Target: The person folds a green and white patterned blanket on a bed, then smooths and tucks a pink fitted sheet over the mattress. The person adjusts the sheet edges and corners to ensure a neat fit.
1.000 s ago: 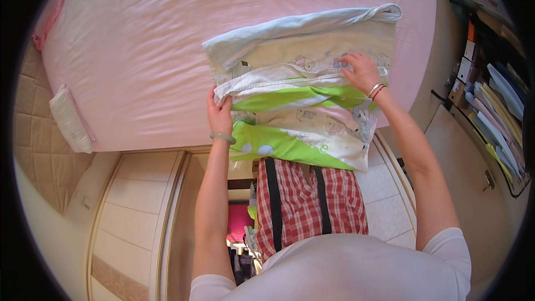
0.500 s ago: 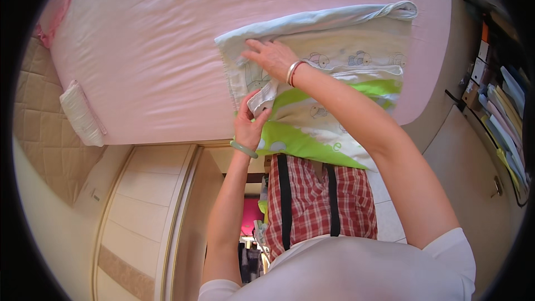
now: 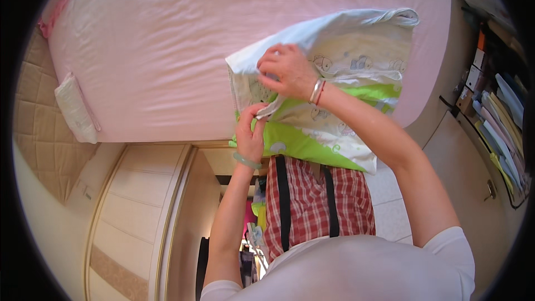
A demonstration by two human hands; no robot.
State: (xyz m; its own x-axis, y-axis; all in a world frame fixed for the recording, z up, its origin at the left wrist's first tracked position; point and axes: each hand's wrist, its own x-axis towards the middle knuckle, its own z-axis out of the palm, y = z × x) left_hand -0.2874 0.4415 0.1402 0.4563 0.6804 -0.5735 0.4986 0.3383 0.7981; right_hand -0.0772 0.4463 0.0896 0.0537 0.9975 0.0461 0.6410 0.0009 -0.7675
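Observation:
A fish-printed cloth [image 3: 340, 64] in cream, green and pale blue lies in layers near the bed's front edge. Its pale blue far border [image 3: 312, 34] slants up from the left corner to a rolled right end. My left hand [image 3: 251, 136], with a green bangle at the wrist, pinches a small white flap of the cloth between thumb and fingers. Just above it, my right hand [image 3: 290, 72] is curled over the cloth's left part, fingers bent into the fabric; its fingertips are partly hard to make out.
The cloth rests on a bed with a pink sheet [image 3: 167, 67]. A small white folded pad [image 3: 75, 108] lies at the bed's left edge. Sliding cabinet doors [image 3: 139, 200] stand at the lower left; a shelf of folders and papers [image 3: 504, 128] is at the right.
My right hand has moved right and slightly nearer, its fingers curling. The cloth's far left corner has shifted right and nearer with it. My left hand still pinches the flap.

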